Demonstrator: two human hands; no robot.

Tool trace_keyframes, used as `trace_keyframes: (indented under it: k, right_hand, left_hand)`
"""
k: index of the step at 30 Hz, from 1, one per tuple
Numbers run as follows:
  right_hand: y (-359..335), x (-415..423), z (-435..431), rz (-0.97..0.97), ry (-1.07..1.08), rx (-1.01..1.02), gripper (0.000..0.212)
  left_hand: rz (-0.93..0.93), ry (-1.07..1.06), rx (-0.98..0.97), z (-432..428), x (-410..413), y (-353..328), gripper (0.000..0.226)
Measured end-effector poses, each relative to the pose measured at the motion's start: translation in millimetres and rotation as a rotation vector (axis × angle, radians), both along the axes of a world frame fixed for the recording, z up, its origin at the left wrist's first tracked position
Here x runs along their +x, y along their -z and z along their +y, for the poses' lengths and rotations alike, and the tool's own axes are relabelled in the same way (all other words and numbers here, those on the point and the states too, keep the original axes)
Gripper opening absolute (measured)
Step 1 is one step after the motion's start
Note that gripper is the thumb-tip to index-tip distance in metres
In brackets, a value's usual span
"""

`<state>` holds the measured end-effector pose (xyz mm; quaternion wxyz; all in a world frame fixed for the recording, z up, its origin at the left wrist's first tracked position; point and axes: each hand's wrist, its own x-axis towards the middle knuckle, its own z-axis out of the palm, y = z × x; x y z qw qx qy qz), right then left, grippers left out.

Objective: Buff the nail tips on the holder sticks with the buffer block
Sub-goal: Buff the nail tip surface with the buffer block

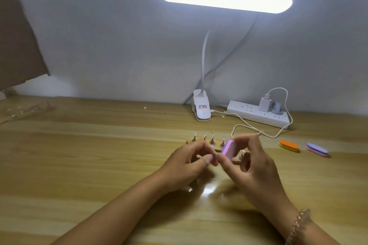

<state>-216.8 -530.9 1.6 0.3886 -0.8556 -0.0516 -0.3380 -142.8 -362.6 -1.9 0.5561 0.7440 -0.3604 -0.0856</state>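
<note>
My right hand [253, 167] grips a pink and lilac buffer block [228, 149] between thumb and fingers, just above the table. My left hand [191, 162] pinches a small holder stick [213, 154] whose nail tip touches the block's near end. Behind my hands lies a wooden holder base [217, 142] with several upright sticks carrying clear nail tips [212, 139]. Part of the base is hidden by my fingers.
An orange and yellow buffer block [289, 145] and a lilac and pink one [317, 149] lie to the right. A clip lamp [201, 108], a white power strip [258, 114] and a looping white cable [249, 125] sit at the back of the wooden table [79, 155].
</note>
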Motion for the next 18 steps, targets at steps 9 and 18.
trace_keyframes:
  k: [9,18]
  right_hand:
    - [2.6,-1.2,1.5,0.018,-0.016,-0.237,0.042]
    - [3.5,-0.8,2.1,0.026,-0.044,-0.226,0.045]
  left_hand:
    - [0.036,0.075,0.061,3.9,2.6,-4.3,0.015]
    - [0.084,0.096,0.088,8.3,6.0,-4.8,0.015]
